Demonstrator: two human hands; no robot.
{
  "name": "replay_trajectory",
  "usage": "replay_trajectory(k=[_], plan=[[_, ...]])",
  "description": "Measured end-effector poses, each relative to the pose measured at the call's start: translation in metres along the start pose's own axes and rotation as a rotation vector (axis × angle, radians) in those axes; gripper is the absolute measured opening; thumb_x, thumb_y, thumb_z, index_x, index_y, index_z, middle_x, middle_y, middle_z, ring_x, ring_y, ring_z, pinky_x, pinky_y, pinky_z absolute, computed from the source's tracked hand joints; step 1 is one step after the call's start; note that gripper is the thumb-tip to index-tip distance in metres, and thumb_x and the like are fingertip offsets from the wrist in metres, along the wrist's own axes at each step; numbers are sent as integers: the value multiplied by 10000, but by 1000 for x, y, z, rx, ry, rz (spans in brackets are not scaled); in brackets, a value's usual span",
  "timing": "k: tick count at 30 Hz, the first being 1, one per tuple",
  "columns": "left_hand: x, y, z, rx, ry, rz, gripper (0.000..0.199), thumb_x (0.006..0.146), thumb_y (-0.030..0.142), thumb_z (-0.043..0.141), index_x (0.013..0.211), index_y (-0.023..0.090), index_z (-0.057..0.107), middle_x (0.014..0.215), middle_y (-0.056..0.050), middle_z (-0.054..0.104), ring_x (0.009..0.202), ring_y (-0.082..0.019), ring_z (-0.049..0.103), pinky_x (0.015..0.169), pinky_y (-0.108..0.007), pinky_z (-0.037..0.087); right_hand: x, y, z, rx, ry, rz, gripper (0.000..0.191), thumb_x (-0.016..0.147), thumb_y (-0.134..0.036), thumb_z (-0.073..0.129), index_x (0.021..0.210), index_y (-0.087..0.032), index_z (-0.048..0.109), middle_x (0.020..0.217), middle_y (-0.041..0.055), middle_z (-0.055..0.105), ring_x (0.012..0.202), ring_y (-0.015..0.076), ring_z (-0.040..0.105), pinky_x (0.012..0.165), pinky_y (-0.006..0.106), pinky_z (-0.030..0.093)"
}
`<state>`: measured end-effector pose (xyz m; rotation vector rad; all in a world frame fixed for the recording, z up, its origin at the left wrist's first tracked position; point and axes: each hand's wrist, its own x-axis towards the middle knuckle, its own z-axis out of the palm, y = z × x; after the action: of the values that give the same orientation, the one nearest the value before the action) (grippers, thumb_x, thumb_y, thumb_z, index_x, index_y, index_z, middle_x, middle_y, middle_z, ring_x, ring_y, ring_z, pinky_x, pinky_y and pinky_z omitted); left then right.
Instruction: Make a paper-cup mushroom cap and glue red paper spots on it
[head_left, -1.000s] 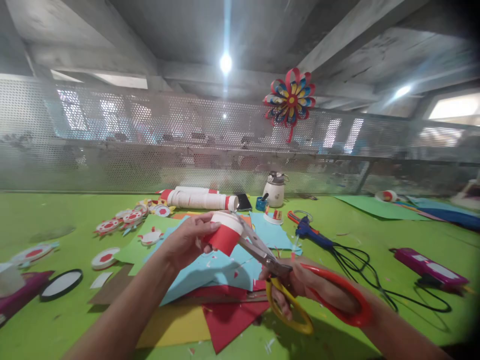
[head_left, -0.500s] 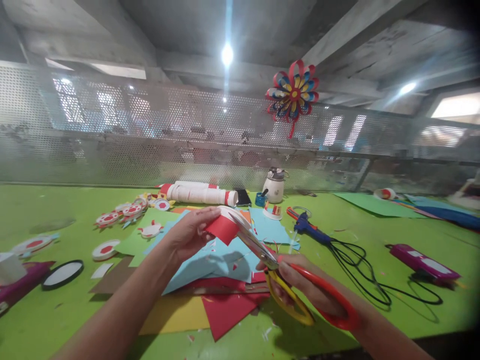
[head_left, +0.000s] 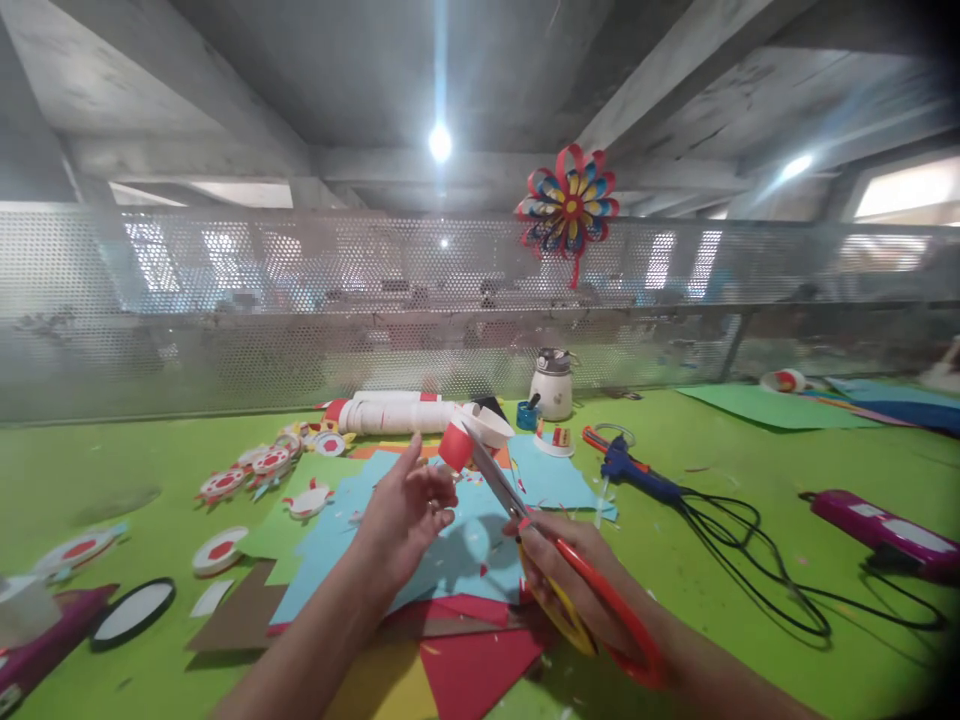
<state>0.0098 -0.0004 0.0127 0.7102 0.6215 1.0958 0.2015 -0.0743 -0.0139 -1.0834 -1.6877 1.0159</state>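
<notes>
The left hand (head_left: 405, 520) is spread and bare, palm turned inward, thumb up and fingers loosely curled; the right hand (head_left: 574, 560) grips the scissors (head_left: 501, 485) by their red and yellow handles, the blades close together and pointing forward. At the blade tips is the cut cup (head_left: 455, 447), its red part just beyond the left fingers and its white part to the right of the blades (whether those fingers touch it, I cannot tell). Below lies blue paper (head_left: 457, 555) strewn with scraps, with red paper (head_left: 484, 670) and yellow paper (head_left: 382, 685) nearer the person and brown card (head_left: 236, 612) to the left. Light green paper (head_left: 277, 530) shows beyond the card, bearing a white cutout (head_left: 310, 500) with red tips. Farther left are a white disc (head_left: 220, 552) with a red centre, a black-rimmed disc (head_left: 133, 612) and a cluster of decorated discs (head_left: 270, 461). Behind the papers, a cup stack (head_left: 397, 417) lies on its side, with a blue pot (head_left: 527, 414) and a white bottle (head_left: 553, 392) to its right. On the right of the green table (head_left: 892, 465), a glue gun (head_left: 637, 472) lies near a purple device (head_left: 885, 532), with loops of black cable between. A perforated screen (head_left: 300, 340) stands at the back, and a paper flower (head_left: 572, 207) shows against its upper edge.
</notes>
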Motion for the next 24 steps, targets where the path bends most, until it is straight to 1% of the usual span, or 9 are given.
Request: replay_trajectory(k=[2,5,7,10,14,17,19,22,24], plan=[[-4,-6,6,52,1,58,409,725,503,674,634,111,600,625,-41,581,542,-116,536,465,-216,408,-1,-3,0,-66,14,-32,411,911,-530,429,825,-156,578,605,-15,472,504,93,449,451,206,378],[-6,-11,12,36,63,159,337,703,431,726,745,107,643,706,-46,616,634,-122,569,545,-215,434,-3,-5,1,-138,19,-78,393,908,-514,440,839,-159,591,617,-14,470,507,98,437,458,215,376],[-5,-12,12,-11,96,185,303,691,371,752,799,105,655,740,-46,630,660,-120,581,580,-215,445,-3,-2,2,-178,15,-110,379,908,-499,449,862,-158,609,649,-1,496,534,105,457,484,221,386],[-2,-9,11,-79,103,172,266,698,308,753,856,118,658,745,-33,642,607,-104,572,558,-214,449,-3,5,5,-199,6,-136,364,911,-481,452,906,-165,631,661,9,528,539,110,473,498,225,387],[0,-4,9,-146,56,118,202,765,289,691,848,110,647,711,-50,647,564,-115,573,515,-225,465,-4,9,6,-198,-13,-137,365,914,-478,444,964,-170,633,660,9,529,527,112,471,498,234,378],[2,0,8,-159,53,202,104,786,174,662,869,113,652,800,-73,679,620,-122,608,528,-215,494,-6,6,7,-213,-25,-148,371,911,-481,443,973,-169,634,654,4,512,530,117,472,497,241,368],[2,2,7,-145,73,244,97,782,110,650,878,108,662,837,-84,692,661,-130,630,556,-212,520,-6,1,8,-230,-20,-153,384,912,-486,435,960,-166,641,640,-1,489,527,117,453,491,244,352],[1,5,8,-144,104,295,88,794,90,634,871,99,677,845,-89,707,686,-128,647,615,-210,552,-6,-7,6,-241,-32,-165,394,912,-489,433,984,-165,646,639,-2,484,547,122,438,495,245,338],[-1,6,9,-152,118,342,83,805,81,619,853,88,686,848,-91,715,690,-118,654,634,-195,559,-5,-12,2,-213,-86,-155,401,916,-492,427,1025,-164,630,661,4,502,569,126,454,510,245,354]])
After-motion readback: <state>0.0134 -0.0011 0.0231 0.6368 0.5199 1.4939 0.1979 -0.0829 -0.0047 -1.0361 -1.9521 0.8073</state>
